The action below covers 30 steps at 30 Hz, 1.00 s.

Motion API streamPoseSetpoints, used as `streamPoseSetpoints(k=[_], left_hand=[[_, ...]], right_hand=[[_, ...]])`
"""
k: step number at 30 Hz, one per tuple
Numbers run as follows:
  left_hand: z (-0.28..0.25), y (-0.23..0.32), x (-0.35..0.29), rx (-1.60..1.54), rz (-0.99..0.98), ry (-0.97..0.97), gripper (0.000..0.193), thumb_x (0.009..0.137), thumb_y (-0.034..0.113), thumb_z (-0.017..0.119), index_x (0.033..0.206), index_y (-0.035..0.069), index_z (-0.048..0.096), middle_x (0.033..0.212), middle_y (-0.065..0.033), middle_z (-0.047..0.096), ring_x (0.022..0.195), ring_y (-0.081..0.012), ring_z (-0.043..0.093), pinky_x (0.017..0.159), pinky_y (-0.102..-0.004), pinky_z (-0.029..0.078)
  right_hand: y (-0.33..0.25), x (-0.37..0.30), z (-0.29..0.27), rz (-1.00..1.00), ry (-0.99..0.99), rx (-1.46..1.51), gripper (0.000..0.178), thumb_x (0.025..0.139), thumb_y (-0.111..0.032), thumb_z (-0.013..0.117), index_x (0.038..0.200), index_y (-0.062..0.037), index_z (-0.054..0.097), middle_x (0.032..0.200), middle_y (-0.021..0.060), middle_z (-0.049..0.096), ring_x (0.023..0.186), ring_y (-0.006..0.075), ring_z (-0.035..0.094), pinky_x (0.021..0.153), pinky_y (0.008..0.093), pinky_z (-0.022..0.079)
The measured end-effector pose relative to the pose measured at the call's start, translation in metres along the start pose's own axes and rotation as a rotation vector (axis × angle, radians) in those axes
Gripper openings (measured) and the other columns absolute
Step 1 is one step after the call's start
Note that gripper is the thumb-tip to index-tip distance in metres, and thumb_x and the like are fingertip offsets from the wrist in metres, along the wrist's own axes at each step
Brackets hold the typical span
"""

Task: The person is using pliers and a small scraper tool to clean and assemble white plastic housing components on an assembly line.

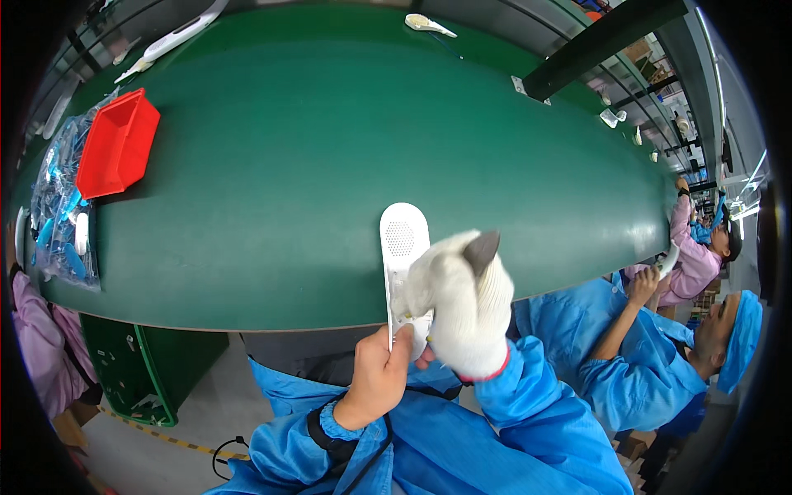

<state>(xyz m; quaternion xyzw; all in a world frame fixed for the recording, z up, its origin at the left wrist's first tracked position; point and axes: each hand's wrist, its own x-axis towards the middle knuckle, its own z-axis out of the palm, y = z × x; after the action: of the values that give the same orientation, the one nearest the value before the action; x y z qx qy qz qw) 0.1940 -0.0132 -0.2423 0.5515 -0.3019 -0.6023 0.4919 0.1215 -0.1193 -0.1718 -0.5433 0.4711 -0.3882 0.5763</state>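
A long white plastic shell [403, 239] with a rounded end full of small holes reaches over the near edge of the green table. My bare left hand [375, 375] is closed around its near end, thumb on top. My right hand [466, 301] wears a white knitted glove with a grey fingertip and is bent over the middle of the shell. Its fingers are curled down at the shell's inner side; their tips, and whatever they may hold, are hidden behind the glove. Some clear or whitish parts show inside the shell beside the glove.
A red bin [120, 144] stands at the left, beside a clear plastic bag [62, 198] with blue and white pieces. Far off lie a white handle-shaped part [177, 40] and a white piece with a beige head [427, 25]. A dark post [606, 49] rises at the back right. A co-worker [643, 355] sits close on my right.
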Motion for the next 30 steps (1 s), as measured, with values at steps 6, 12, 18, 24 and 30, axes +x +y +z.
streamPoseSetpoints(k=[6,12,18,24,30], left_hand=[[0.000,-0.009,-0.004,-0.133,-0.006,-0.013,0.034,0.106,0.016,0.042,0.099,-0.009,0.065,0.077,-0.0115,0.070,0.066,-0.0154,0.066,0.063,-0.0307,0.053],[-0.010,-0.021,-0.010,-0.128,-0.047,-0.015,0.034,0.106,0.019,0.043,0.104,-0.009,0.063,0.080,-0.0129,0.070,0.070,-0.0166,0.067,0.067,-0.0313,0.055],[-0.021,0.032,-0.030,0.185,0.070,-0.149,0.039,0.102,0.020,0.046,0.130,-0.007,0.048,0.101,-0.0179,0.068,0.087,-0.0261,0.068,0.077,-0.0374,0.053],[-0.030,0.083,-0.017,0.890,0.448,-0.034,0.081,0.086,0.029,0.072,0.149,-0.006,0.035,0.093,-0.0190,0.064,0.080,-0.0341,0.065,0.072,-0.0414,0.052],[-0.039,0.086,-0.021,1.043,0.629,0.090,0.076,0.076,0.028,0.080,0.143,0.008,0.053,0.091,-0.0106,0.063,0.072,-0.0241,0.060,0.064,-0.0353,0.048]], right_hand=[[0.004,-0.013,-0.005,-0.005,-0.013,0.118,0.015,0.102,-0.013,0.048,0.095,-0.0004,0.054,0.076,0.0069,0.062,0.063,0.0100,0.057,0.057,0.0271,0.048],[0.010,-0.009,-0.004,-0.067,-0.024,0.201,0.016,0.101,-0.011,0.048,0.097,0.0026,0.055,0.073,0.0082,0.061,0.060,0.0118,0.058,0.056,0.0287,0.051],[-0.021,-0.025,-0.033,0.122,0.119,0.030,0.038,0.084,-0.003,0.066,0.121,0.0015,0.058,0.097,0.0090,0.064,0.070,0.0114,0.060,0.061,0.0272,0.051],[0.001,-0.030,-0.023,0.069,-0.186,0.086,0.063,0.082,-0.008,0.073,0.140,0.0009,0.048,0.122,0.0103,0.064,0.103,0.0139,0.062,0.083,0.0272,0.052],[0.029,-0.012,-0.020,0.133,-0.294,0.543,0.067,0.089,-0.023,0.070,0.145,0.0016,0.041,0.125,0.0140,0.064,0.106,0.0192,0.064,0.086,0.0305,0.054]])
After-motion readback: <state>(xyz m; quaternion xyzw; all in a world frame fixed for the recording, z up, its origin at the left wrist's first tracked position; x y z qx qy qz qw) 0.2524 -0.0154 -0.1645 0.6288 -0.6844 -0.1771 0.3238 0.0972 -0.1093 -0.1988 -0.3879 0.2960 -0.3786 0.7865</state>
